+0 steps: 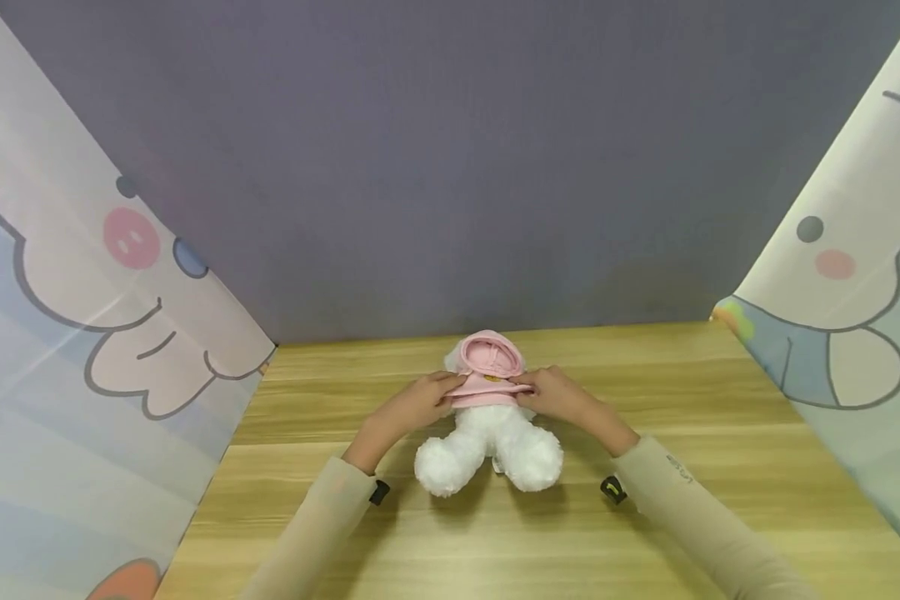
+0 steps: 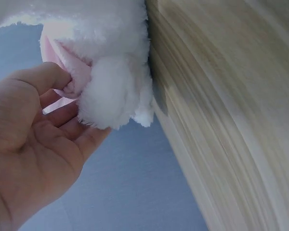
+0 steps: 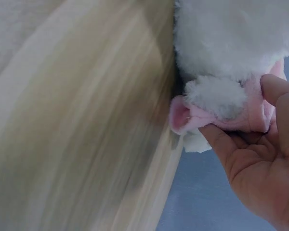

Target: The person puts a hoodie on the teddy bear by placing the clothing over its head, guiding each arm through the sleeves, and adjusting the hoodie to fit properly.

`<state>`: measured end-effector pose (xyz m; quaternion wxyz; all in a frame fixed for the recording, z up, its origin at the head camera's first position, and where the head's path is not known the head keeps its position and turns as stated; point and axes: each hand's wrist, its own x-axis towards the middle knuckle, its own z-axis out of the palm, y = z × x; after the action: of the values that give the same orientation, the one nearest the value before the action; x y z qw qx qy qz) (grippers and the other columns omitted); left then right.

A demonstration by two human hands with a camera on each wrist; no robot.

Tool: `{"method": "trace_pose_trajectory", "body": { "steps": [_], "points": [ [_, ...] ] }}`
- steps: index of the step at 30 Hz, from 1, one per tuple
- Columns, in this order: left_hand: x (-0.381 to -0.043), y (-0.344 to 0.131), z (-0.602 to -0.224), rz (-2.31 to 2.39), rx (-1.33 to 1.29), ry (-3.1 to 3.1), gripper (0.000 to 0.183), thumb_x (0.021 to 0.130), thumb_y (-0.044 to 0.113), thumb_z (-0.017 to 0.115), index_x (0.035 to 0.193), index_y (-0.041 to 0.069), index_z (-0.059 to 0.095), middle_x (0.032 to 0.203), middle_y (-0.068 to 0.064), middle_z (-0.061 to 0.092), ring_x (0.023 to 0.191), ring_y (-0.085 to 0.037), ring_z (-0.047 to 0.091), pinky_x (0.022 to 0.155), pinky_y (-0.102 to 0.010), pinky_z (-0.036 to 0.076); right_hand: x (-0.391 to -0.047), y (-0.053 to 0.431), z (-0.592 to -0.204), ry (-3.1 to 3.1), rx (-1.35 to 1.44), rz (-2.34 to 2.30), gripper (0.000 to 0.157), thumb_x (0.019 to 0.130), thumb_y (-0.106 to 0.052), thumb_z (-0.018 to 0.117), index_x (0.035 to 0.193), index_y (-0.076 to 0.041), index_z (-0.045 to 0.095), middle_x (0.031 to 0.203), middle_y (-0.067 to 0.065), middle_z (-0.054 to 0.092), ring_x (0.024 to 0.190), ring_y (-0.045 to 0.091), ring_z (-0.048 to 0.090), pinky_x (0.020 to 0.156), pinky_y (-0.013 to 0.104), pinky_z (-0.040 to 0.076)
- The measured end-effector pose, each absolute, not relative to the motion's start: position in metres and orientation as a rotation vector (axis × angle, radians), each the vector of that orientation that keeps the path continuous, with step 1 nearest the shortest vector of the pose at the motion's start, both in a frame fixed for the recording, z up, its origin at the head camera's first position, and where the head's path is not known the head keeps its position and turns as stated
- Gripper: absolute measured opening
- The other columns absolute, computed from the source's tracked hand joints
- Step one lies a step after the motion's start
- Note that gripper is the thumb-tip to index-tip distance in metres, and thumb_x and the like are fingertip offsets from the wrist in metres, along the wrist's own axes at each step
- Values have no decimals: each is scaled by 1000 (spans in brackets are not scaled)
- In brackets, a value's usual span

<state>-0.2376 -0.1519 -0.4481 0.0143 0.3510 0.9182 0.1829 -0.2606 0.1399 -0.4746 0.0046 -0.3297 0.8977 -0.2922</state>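
A white plush toy lies on the wooden table with its fluffy legs toward me. It has a pink hoodie around its upper body, and the hood's round opening lies over the head end. At the hoodie's left side my left hand pinches the pink cloth between thumb and finger; a white furry limb is beside those fingers in the left wrist view. My right hand grips the opposite side of the hoodie. In the right wrist view, a pink sleeve gapes next to a white furry limb.
The wooden table ends at a grey wall panel behind the toy. Cartoon-printed sheets flank it, one on the left and one on the right. Dark straps show near both sleeve cuffs.
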Motion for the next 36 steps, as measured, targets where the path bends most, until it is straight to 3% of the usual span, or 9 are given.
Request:
{"method": "trace_pose_trajectory", "body": {
  "steps": [13, 20, 24, 29, 32, 36],
  "points": [
    [-235, -140, -445, 556, 1221, 2944, 42, 99, 10, 62, 140, 0, 59, 133, -23, 61, 124, -36, 59, 104, -44, 49, -254, 146, -480, 2791, -1013, -982, 40, 88, -10, 65, 124, 5, 69, 58, -9, 49, 47, -2, 33, 50, 18, 36],
    [-230, -140, -443, 551, 1205, 2950, 42, 99, 10, 63, 139, 1, 60, 131, -22, 62, 121, -35, 61, 102, -43, 51, -250, 146, -477, 2796, -1045, -971, 38, 89, -8, 64, 124, 5, 69, 69, -2, 64, 49, -2, 38, 53, 19, 40],
    [-231, -139, -438, 573, 1123, 2908, 40, 100, 11, 61, 139, 3, 61, 133, -18, 64, 110, -25, 64, 93, -37, 54, -251, 147, -474, 2837, -1177, -921, 34, 89, -5, 64, 121, 5, 70, 78, 3, 70, 54, -3, 42, 55, 19, 44],
    [-238, -141, -426, 673, 1033, 2947, 21, 98, 6, 63, 118, 6, 72, 101, -6, 71, 76, -11, 54, 68, -27, 49, -258, 146, -458, 2949, -1305, -824, 21, 92, -7, 66, 110, -2, 76, 77, 0, 68, 56, -2, 42, 56, 21, 45],
    [-244, -146, -418, 731, 977, 3007, 14, 98, 4, 64, 108, 6, 73, 84, -2, 65, 68, -10, 49, 61, -25, 44, -266, 143, -441, 3027, -1280, -784, 19, 94, -9, 66, 109, -5, 77, 82, 5, 72, 55, 4, 46, 57, 26, 48],
    [-252, -152, -402, 852, 915, 3044, 15, 97, 1, 63, 109, 3, 72, 79, -3, 63, 64, -9, 47, 58, -23, 41, -277, 139, -419, 3140, -1278, -795, 22, 95, -7, 68, 115, -3, 76, 97, 14, 75, 68, 19, 62, 66, 36, 55]
  ]
}}
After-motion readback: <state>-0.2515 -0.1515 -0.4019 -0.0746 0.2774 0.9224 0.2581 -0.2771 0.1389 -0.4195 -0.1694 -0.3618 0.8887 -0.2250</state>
